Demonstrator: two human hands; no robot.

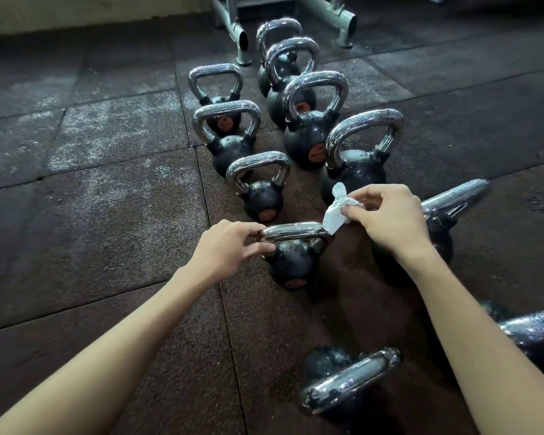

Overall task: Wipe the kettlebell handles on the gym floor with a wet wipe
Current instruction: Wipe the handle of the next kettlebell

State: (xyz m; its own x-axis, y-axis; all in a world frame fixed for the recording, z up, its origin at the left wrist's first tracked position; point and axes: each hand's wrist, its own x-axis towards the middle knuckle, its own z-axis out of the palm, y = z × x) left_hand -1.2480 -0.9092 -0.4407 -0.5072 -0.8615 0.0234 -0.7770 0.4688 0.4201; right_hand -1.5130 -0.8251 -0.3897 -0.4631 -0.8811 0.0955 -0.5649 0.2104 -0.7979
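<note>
Several black kettlebells with chrome handles stand in two rows on the dark rubber floor. The nearest small kettlebell (pixel 292 262) sits between my hands. My left hand (pixel 230 246) pinches the left end of its chrome handle (pixel 296 231) with thumb and fingers. My right hand (pixel 390 218) holds a crumpled white wet wipe (pixel 338 211) just above the handle's right end, the wipe's lower corner touching or nearly touching the metal. The handles behind look speckled with droplets.
A larger kettlebell (pixel 355 171) stands right behind the wipe, another (pixel 443 227) under my right wrist. Two more lie near my right forearm, one (pixel 349 381) at the bottom, one (pixel 531 331) at the right edge. A grey metal rack base (pixel 239 39) stands at the far end.
</note>
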